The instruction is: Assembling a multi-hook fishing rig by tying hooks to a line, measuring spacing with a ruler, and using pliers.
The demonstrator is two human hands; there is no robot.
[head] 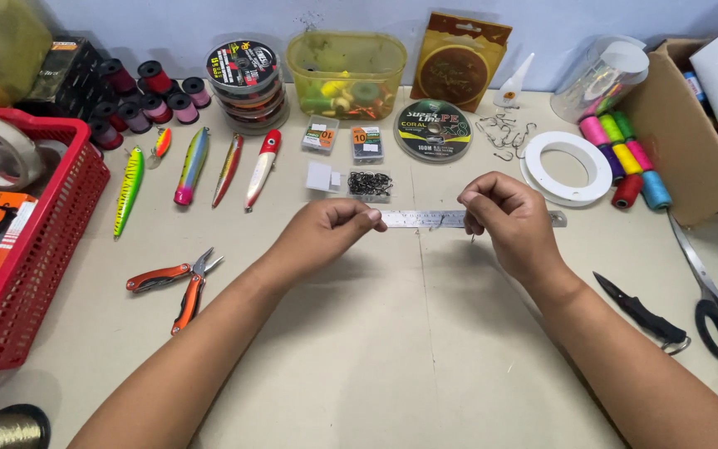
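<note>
Your left hand (pixel 326 229) has its fingers pressed together; your right hand (pixel 504 218) is pinching a small hook (pixel 473 239), both just over the steel ruler (pixel 425 219) on the worktop (pixel 376 349).

Both forearms are bare up to the frame's edge near the steel ruler (pixel 459 219); left hand (pixel 322 235) and right hand (pixel 508 220) wear no rings, watch or gloves.

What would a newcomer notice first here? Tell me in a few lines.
First, the two hands at the centre: the left hand and right hand, both pinched shut just in front of a steel ruler, the right with a small hook at its fingertips. Next, the row of bright lures behind and to the left. Then the red basket at the left edge.
</note>
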